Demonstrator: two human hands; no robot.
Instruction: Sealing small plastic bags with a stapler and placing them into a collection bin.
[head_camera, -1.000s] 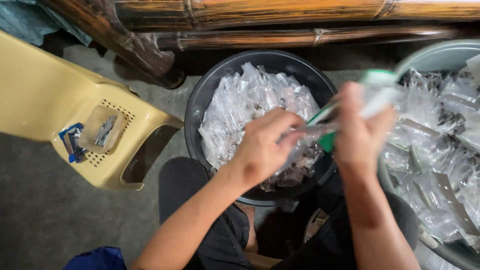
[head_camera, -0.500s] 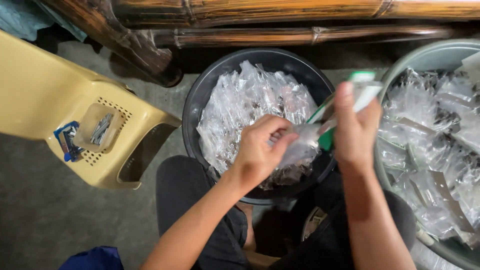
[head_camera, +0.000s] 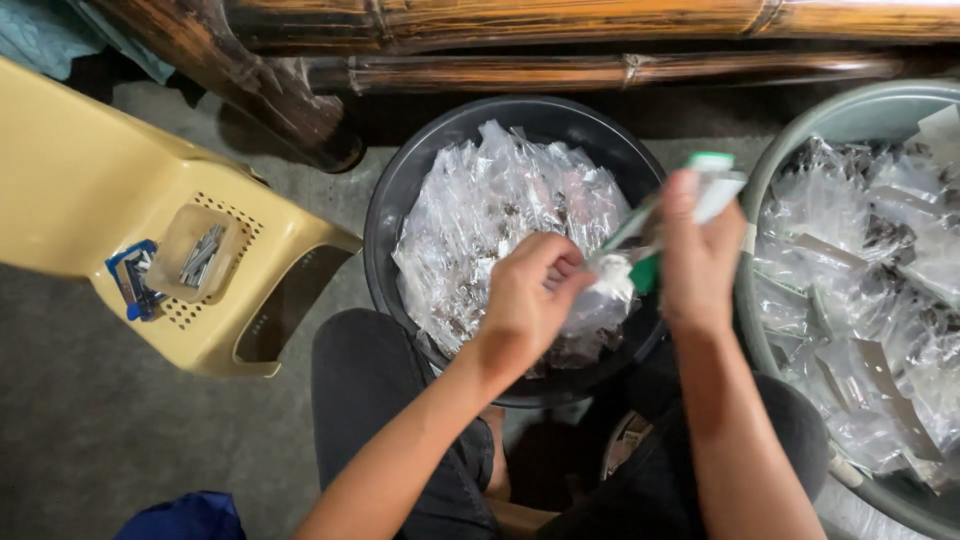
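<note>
My left hand (head_camera: 530, 295) pinches the top of a small clear plastic packet (head_camera: 606, 285) over a black round basin (head_camera: 400, 215) heaped with similar clear packets. My right hand (head_camera: 695, 255) grips a green and white stapler (head_camera: 690, 195), its jaws closing on the packet's folded top. Both hands meet above the basin's right side. What the packet holds is dark and hard to make out.
A grey basin (head_camera: 800, 130) on the right holds more clear packets with dark contents. A yellow plastic stool (head_camera: 90, 190) on the left carries a small clear tub of staples (head_camera: 200, 255) and a blue box (head_camera: 130, 280). Bamboo furniture legs (head_camera: 300, 110) cross the top.
Both hands drew slightly left and closer together; the stapler came down onto the packet's top and the packet bunched up between the hands.
</note>
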